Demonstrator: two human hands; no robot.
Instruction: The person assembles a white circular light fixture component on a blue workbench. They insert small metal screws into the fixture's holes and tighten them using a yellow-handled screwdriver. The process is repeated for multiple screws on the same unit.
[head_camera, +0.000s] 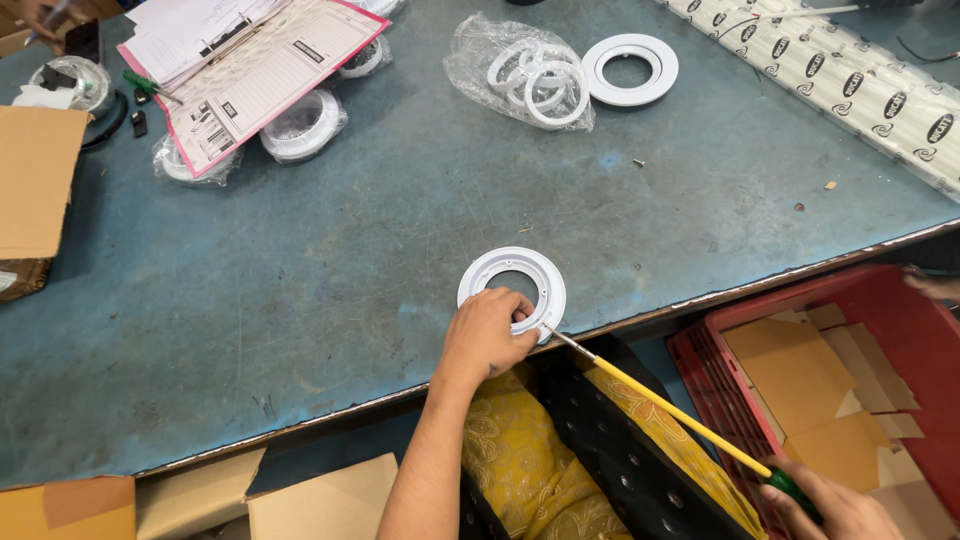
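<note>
White ring (512, 280) lies flat on the blue counter (350, 280), close to its near edge, and I see my left hand (487, 335) resting on the ring's near rim, fingers curled down and pressing it. Right of it, at the near right corner, my right hand (835, 508) is closed round a yellow screwdriver (660, 405), whose metal tip meets the ring's near-right rim beside my left fingers.

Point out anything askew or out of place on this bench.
The pink-edged paper stack lies crooked over bagged white rings, partly burying them. Otherwise nothing stands out around the ring under the left hand.
</note>
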